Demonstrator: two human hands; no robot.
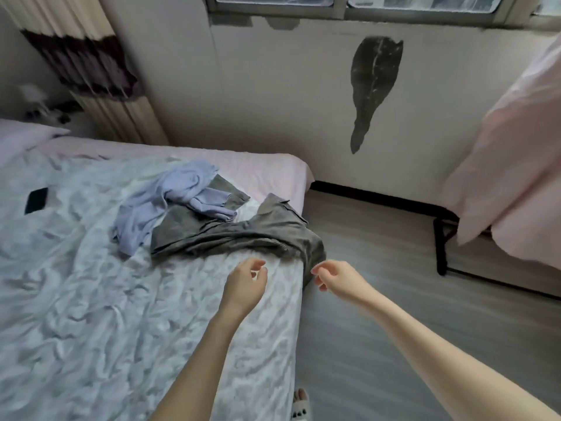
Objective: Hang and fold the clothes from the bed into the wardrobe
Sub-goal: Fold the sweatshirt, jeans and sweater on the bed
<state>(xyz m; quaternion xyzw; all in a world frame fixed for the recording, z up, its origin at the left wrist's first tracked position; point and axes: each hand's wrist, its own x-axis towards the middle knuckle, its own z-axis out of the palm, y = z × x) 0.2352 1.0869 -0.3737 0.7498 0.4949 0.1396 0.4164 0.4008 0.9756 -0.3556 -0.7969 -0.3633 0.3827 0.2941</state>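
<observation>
We are looking at a dim, flat, bluish-grey picture. Daylight is coming in from the window [358,3] along the top of the frame, and its panes are blowing out pale. Shadows are staying soft, with only a faint dark band under the grey garment [243,232] at center. Wide-angle distortion is bending the curtain [91,71] at upper left and the pink cloth [516,153] at right. The upper left corner is going soft and smeary. Compression is blurring the wrinkled bedsheet [91,284] at lower left. Both forearms at the bottom edge are stretching and reading slightly overlit.
</observation>
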